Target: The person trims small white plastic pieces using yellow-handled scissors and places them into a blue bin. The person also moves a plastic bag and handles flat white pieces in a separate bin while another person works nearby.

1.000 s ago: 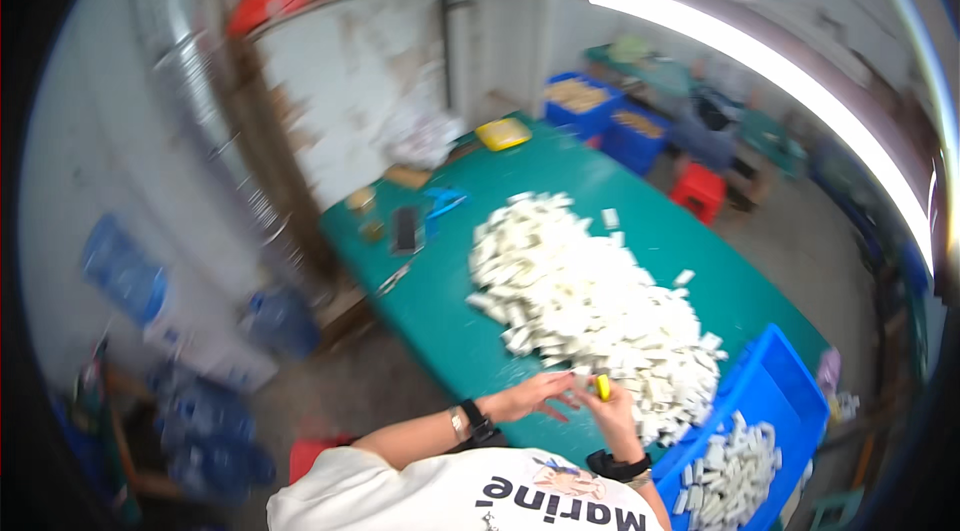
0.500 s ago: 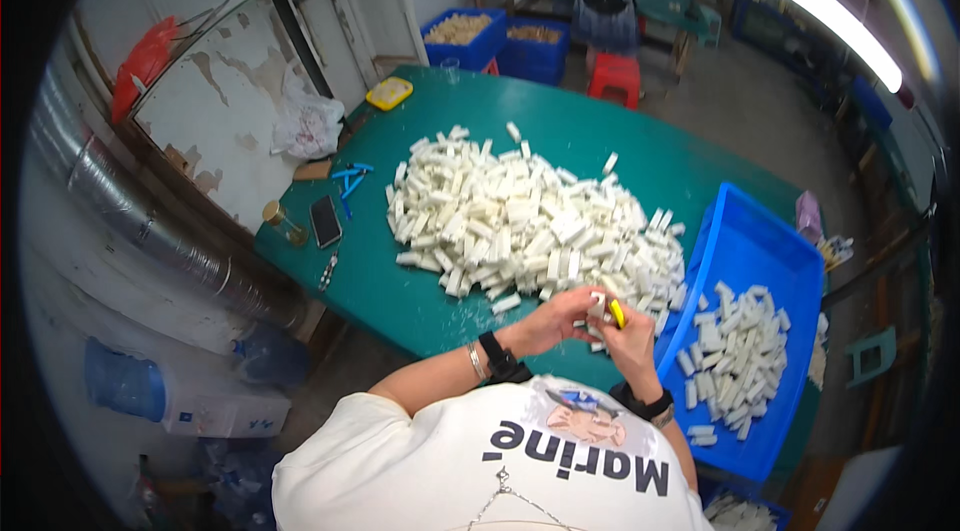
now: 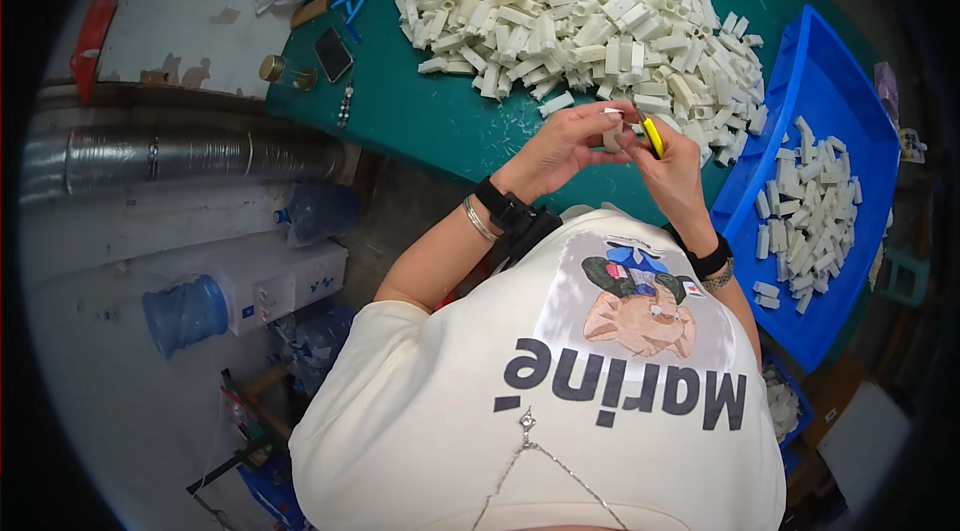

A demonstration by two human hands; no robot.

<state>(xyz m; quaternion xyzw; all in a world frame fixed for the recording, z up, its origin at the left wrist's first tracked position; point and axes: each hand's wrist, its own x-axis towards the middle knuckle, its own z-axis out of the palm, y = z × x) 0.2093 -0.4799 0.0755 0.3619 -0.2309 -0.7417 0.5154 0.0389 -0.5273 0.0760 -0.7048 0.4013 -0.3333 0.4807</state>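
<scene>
Where green table (image 3: 440, 121) meets grey floor, left hand (image 3: 565, 146) pinching white piece (image 3: 612, 136), right hand (image 3: 670, 166) gripping yellow tool (image 3: 652, 136).

Heap of plastic pieces (image 3: 590, 21) on table (image 3: 430, 121), tray (image 3: 830, 101) to its right, phone (image 3: 333, 54) to its left

Single head-worn fisheye view, looking steeply down over the wearer's chest onto the green table (image 3: 440, 121). Close to the table's near edge; far side cut off at the top. Straight lines bent toward a dark round rim. Floor visible left of the table. No second view.
</scene>
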